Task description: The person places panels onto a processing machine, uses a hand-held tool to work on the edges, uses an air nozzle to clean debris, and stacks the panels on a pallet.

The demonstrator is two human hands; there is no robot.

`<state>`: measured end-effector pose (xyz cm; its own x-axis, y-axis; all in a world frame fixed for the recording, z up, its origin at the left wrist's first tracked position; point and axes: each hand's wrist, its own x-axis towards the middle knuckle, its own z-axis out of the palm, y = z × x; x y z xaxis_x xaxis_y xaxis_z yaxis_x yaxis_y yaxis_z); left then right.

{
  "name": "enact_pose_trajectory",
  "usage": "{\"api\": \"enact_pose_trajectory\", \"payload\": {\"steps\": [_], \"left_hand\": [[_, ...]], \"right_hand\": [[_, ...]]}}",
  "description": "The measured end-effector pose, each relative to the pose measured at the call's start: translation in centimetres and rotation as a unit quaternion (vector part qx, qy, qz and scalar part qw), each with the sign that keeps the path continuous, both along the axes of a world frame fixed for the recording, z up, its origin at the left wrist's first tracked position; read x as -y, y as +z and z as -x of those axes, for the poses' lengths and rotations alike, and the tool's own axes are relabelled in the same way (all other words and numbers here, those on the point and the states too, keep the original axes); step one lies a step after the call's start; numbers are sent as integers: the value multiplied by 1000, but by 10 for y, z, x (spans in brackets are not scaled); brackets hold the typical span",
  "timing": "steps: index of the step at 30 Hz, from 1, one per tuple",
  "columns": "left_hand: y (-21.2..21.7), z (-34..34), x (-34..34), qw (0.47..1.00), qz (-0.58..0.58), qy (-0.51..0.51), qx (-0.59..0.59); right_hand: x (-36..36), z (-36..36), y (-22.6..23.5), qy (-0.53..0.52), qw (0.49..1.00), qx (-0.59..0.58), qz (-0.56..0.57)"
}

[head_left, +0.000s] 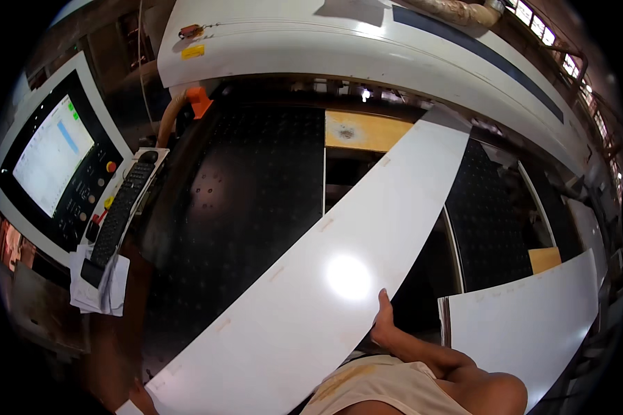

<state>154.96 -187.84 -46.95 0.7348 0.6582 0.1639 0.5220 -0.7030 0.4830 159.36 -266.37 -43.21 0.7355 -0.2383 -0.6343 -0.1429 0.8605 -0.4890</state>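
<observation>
A long white panel [304, 277] with small brownish marks along its edge lies slantwise across the view, from the lower left up to the far right over a black table. My right hand [383, 324] grips its near long edge, thumb up along the edge and fingers hidden beneath. At the lower left my left hand [142, 399], only partly in view, is closed round the panel's near end. The far end of the panel reaches under the front of a large white machine hood [277, 48]. A bright light reflects off the panel's surface.
The black dotted table [256, 180] has open gaps between its sections and a wooden board [363, 130] at the back. White panels [526, 318] are stacked at right. On the left stand a control screen [55, 149], a keyboard [121, 211] and papers [83, 290].
</observation>
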Motion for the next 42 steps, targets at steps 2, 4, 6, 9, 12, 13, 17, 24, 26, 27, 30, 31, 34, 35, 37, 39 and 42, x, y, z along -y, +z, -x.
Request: {"api": "enact_pose_trajectory", "payload": {"steps": [2, 4, 6, 9, 12, 13, 17, 24, 26, 27, 30, 31, 34, 35, 37, 39, 42], "left_hand": [[4, 48, -54, 986, -144, -79, 27], [4, 54, -64, 946, -268, -175, 51], [1, 52, -36, 926, -362, -97, -51], [-5, 10, 14, 941, -316, -90, 87], [-9, -61, 148, 986, -2, -138, 92], [5, -72, 194, 980, 9, -173, 96], [24, -102, 283, 976, -68, -205, -6], [21, -127, 306, 986, -60, -156, -13], [28, -107, 295, 985, -79, -153, -33], [35, -115, 296, 985, -67, -154, -44], [37, -119, 295, 986, -41, -144, -72], [36, -119, 288, 986, -38, -144, -68], [16, -109, 250, 990, -9, -134, -48], [12, -106, 239, 991, 6, -123, -46], [15, -95, 226, 995, -12, -100, -20], [13, -76, 196, 992, -46, -111, -28], [8, -45, 151, 994, -74, -81, -1]], "right_hand": [[-33, 0, 18, 44, 999, -15, -24], [-37, 6, 3, 49, 998, -8, -24], [-32, 15, -15, 50, 999, -1, -21], [-26, 12, -36, 48, 999, -10, -16], [6, 21, -36, 147, 989, -24, 1], [15, 9, -18, 120, 991, -51, 39], [147, -103, -24, 18, 964, -124, 235], [325, -201, -51, -65, 974, 80, 204], [299, -201, -27, -51, 980, 13, 192], [297, -200, -17, -44, 979, 7, 198], [288, -199, -4, -46, 976, -18, 211], [281, -200, -6, -43, 977, -6, 207], [268, -193, -21, -31, 982, 26, 182], [265, -190, -27, -21, 986, 50, 157], [242, -182, -33, -26, 984, 45, 173], [204, -179, -23, -23, 986, 32, 162], [154, -169, -11, -7, 983, 39, 178]]}}
